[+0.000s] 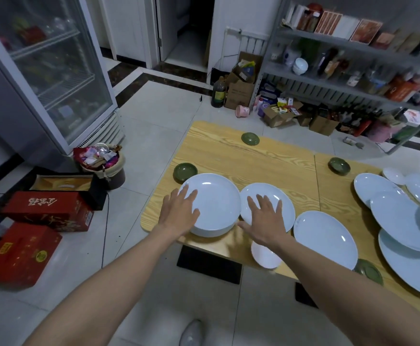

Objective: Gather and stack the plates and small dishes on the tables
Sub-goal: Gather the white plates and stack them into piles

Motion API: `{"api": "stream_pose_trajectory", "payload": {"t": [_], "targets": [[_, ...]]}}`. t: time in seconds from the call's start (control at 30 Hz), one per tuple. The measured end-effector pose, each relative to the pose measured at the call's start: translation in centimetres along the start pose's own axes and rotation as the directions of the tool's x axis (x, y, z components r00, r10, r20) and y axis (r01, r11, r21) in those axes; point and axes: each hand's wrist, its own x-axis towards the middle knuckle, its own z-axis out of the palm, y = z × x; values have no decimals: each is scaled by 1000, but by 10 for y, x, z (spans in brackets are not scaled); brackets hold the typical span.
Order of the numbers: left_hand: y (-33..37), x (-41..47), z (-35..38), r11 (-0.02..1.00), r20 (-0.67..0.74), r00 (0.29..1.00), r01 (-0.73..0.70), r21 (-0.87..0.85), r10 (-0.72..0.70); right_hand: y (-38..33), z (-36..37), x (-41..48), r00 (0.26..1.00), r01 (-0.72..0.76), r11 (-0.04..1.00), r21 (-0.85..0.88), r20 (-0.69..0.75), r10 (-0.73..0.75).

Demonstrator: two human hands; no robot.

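A stack of white plates (216,203) sits near the left end of the wooden table (266,158). My left hand (179,213) lies over the stack's left rim with straight, spread fingers. My right hand (266,221) rests flat on a second white plate (282,196) just right of the stack. A third white plate (326,238) lies further right. A small white dish (263,257) sits at the table's near edge under my right wrist. Small green dishes lie at the stack's far left (185,172), at the far edge (250,139), further right (338,166) and at the near edge (368,270).
Several overlapping white plates (401,221) crowd the second table on the right. A full trash bin (102,163), red boxes (46,211) and a glass-door fridge (49,71) stand on the left. Shelves (353,71) with cartons beneath line the back wall.
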Motion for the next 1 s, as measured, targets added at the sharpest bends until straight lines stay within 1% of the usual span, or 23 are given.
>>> {"api": "stream_pose_trajectory", "payload": {"t": [0.03, 0.1, 0.27, 0.37, 0.5, 0.63, 0.73, 0.83, 0.9, 1.0], "targets": [[11, 0, -5, 998, 6, 1000, -27, 64, 27, 8, -6, -2, 1000, 18, 998, -61, -5, -19], [35, -1, -14, 988, -9, 998, -66, 140, 68, 23, -20, -8, 999, 31, 990, -134, -25, -35], [106, -10, -34, 975, -37, 990, -129, 181, 138, 68, -44, -33, 995, 7, 982, -190, -98, -26], [148, -17, -38, 970, -42, 986, -154, 188, 164, 98, -50, -49, 994, -6, 985, -173, -109, -14], [197, -28, -32, 968, -24, 986, -159, 194, 166, 139, -46, -72, 994, -2, 995, -102, -110, -9], [233, -36, -12, 980, -36, 988, -143, 140, 149, 173, -28, -84, 995, -15, 999, -34, -98, 12], [247, -41, 6, 985, -5, 991, -133, 114, 134, 189, -7, -92, 998, -34, 996, 82, -51, 38], [254, -37, 19, 991, 27, 994, -106, 83, 104, 200, 10, -97, 991, -111, 960, 256, -47, 127], [257, -33, 26, 992, 39, 993, -111, 67, 109, 207, 23, -98, 973, -207, 893, 400, -14, 232], [258, -27, 38, 992, 50, 993, -112, 64, 109, 217, 48, -99, 919, -364, 725, 584, 96, 383]]}}
